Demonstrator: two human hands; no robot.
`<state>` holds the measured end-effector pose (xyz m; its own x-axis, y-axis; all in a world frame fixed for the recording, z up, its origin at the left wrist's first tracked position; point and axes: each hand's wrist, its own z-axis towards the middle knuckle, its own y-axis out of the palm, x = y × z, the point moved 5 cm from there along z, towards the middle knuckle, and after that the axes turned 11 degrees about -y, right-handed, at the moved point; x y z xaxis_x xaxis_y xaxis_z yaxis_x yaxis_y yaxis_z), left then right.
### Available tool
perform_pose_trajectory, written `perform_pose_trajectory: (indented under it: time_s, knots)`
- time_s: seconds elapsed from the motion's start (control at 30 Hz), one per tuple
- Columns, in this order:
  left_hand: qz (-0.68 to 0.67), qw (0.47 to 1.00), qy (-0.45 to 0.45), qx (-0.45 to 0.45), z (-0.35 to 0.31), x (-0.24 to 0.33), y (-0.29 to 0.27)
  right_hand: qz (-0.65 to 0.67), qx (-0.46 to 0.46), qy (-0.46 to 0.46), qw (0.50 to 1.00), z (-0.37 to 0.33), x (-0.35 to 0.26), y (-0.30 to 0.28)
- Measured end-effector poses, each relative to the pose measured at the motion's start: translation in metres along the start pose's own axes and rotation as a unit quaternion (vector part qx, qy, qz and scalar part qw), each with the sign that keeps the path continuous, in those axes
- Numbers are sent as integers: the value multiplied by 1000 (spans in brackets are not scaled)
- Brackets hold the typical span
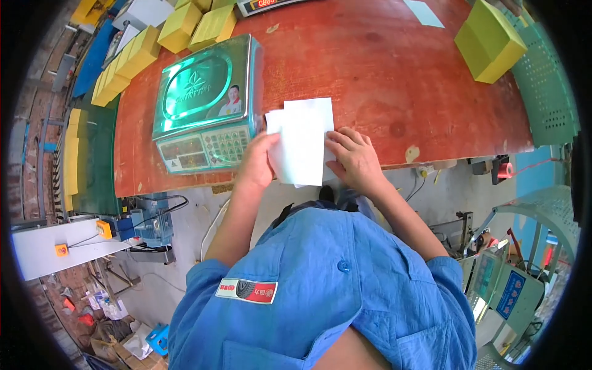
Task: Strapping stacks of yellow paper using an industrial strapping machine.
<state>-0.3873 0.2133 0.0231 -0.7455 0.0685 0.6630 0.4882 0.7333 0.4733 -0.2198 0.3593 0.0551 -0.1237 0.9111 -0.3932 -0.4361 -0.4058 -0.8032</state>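
A small stack of white paper bags or sheets (303, 140) lies at the near edge of a red-brown table (394, 74), partly overhanging it. My left hand (257, 161) grips the stack's left edge, thumb on top. My right hand (354, 159) presses on the stack's right edge with its fingers spread flat. Just left of my left hand stands a green electronic weighing scale (205, 102) with a shiny pan and a keypad facing me.
Several yellow-green blocks (179, 28) lie at the table's far left, and one larger block (490, 40) sits at the far right. A pale sheet (424, 12) lies at the far edge. A sealing machine (502, 290) stands on the floor to my right, cables and boxes to my left.
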Motion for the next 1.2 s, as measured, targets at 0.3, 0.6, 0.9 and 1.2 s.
perform_pose_trajectory:
  time_s: [0.3, 0.6, 0.9, 1.2]
  knots:
    - [5, 994, 112, 4, -37, 23, 10, 21, 22, -108, 994, 5, 18, -6]
    - [48, 936, 336, 97, -99, 82, -10, 62, 43, -24, 997, 13, 17, -19]
    - [52, 939, 321, 109, -100, 74, -29, 30, -29, -63, 997, 12, 33, -7]
    - [-34, 950, 290, -113, -102, 86, -9, 199, 189, 109, 955, 36, 29, -77]
